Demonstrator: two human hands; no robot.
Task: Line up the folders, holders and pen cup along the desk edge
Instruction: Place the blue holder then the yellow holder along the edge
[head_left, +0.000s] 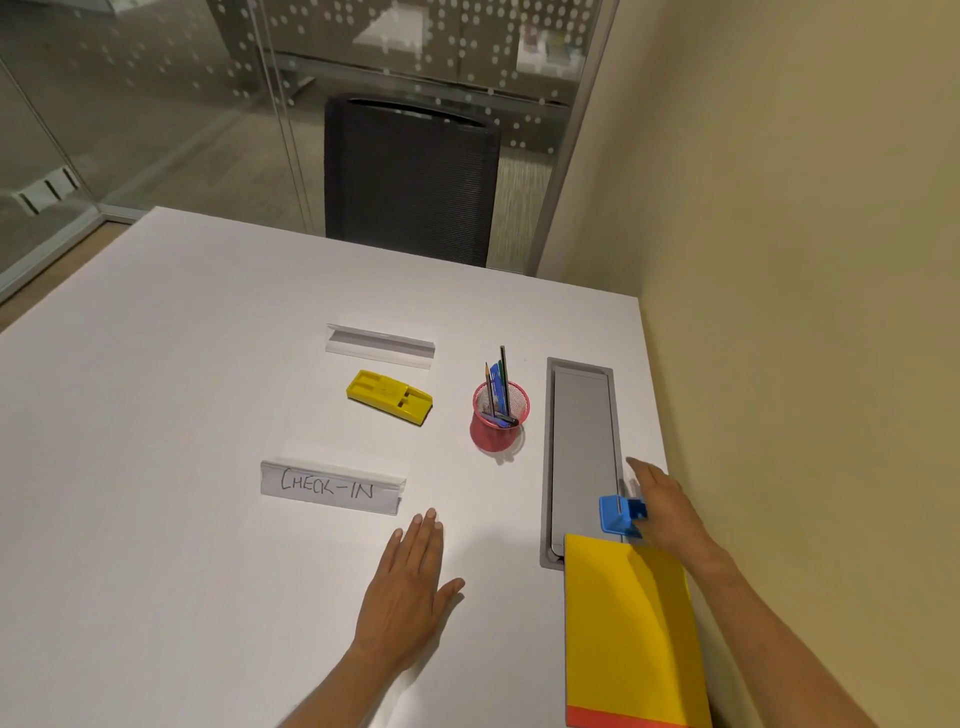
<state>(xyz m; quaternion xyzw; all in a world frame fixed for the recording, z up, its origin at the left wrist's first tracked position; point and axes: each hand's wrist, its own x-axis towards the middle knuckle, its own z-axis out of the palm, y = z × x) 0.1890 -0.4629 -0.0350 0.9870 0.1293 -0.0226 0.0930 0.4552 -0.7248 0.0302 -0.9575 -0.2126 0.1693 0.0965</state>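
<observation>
Right hand at blue holder by the wall-side desk edge.
Right hand (662, 512) appears to grip the blue holder (619, 514), just beyond the yellow folder (626, 631). Left hand (408, 587) lies flat, fingers spread. Red mesh pen cup (497, 415), yellow holder (389, 396) and "CHECK-IN" sign holder (331, 487) stand mid-desk (156, 467).

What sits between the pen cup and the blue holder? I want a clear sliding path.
In the head view, the grey cable tray lid, set into the desk, lies between the pen cup and the blue holder under the right hand.
</observation>
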